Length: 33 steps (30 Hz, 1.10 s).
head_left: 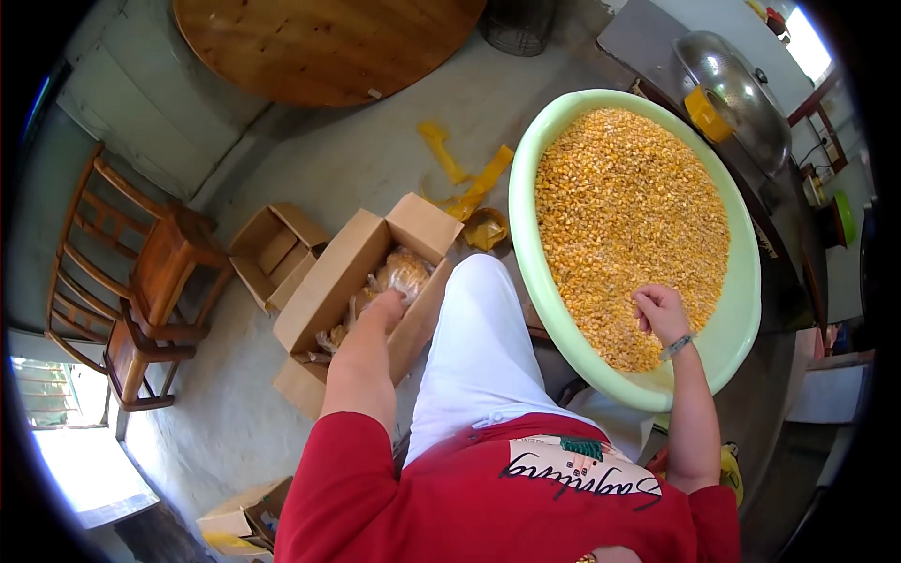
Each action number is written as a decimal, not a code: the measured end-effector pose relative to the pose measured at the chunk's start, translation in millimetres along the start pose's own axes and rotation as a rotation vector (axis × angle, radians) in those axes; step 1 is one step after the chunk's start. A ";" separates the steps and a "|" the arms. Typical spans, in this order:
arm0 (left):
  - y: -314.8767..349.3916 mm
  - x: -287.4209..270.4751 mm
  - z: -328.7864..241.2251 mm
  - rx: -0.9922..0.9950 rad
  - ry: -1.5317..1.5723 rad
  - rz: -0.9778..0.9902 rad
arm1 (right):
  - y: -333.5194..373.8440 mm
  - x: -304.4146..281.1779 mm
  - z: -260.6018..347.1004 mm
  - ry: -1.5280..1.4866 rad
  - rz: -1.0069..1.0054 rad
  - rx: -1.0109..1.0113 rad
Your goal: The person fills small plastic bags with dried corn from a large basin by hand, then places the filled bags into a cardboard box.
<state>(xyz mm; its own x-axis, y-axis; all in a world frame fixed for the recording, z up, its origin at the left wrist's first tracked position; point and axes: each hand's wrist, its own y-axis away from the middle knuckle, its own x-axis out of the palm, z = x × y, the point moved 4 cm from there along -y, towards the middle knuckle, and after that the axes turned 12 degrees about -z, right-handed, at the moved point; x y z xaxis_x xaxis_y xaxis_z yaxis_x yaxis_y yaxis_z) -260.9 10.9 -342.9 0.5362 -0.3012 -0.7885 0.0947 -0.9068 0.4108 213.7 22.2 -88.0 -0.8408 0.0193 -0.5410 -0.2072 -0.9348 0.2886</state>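
Observation:
My left hand (383,310) reaches into an open cardboard box (324,286) beside my left leg. It touches a clear plastic bag (405,272) with tan contents, and its fingertips are hidden. More bagged tan stuff (328,338) lies nearer in the same box. On my right, a large pale-green basin (530,263) is filled with yellow corn kernels (633,216). Over the near part of the kernels hangs my right hand (661,312), fingers curled in and closed. Whether anything is inside them I cannot make out.
A smaller open carton (272,249) stands left of the box, near wooden chairs (169,267). Yellow tape strips (483,188) and a tape roll (485,228) lie on the floor. Beyond the basin are a metal lid (741,94) and another tape roll (709,113). A round wooden tabletop (328,47) is at the back.

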 end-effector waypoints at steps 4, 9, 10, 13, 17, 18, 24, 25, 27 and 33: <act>14.7 -2.7 6.5 -0.208 0.192 -0.257 | 1.8 0.0 -2.4 -0.031 0.034 0.000; 38.4 22.9 58.4 -0.471 0.277 -0.347 | 7.6 1.8 4.3 0.014 0.067 -0.026; 43.7 25.8 62.9 -0.481 0.310 -0.358 | 9.0 1.6 4.8 0.028 0.072 -0.047; 65.5 12.2 49.8 -0.475 0.290 -0.461 | 12.2 3.4 6.3 0.056 0.108 -0.097; 54.6 37.4 69.8 -0.362 0.324 -0.340 | 15.9 3.0 11.3 0.099 0.110 -0.154; 57.2 32.8 59.6 -0.370 0.317 -0.302 | 16.6 4.1 10.7 0.117 0.111 -0.172; 30.8 38.2 67.4 -0.458 0.511 -0.248 | 21.0 5.9 3.8 0.161 0.134 -0.186; 31.0 34.4 64.1 -0.464 0.555 -0.253 | 20.9 6.8 2.8 0.163 0.132 -0.183; 28.1 30.5 56.6 -0.481 0.633 -0.260 | 19.0 8.4 1.0 0.208 0.153 -0.202; 15.1 13.1 7.0 -0.468 0.751 -0.191 | 16.6 15.4 -3.3 0.287 0.168 -0.156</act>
<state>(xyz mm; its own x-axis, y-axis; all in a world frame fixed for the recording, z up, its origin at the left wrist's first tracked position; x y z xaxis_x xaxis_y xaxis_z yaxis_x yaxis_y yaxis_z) -258.3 -8.8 -350.2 0.8671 0.2625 -0.4234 0.4815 -0.6599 0.5768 199.0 5.8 -94.2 -0.6778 -0.2185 -0.7021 0.0192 -0.9598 0.2801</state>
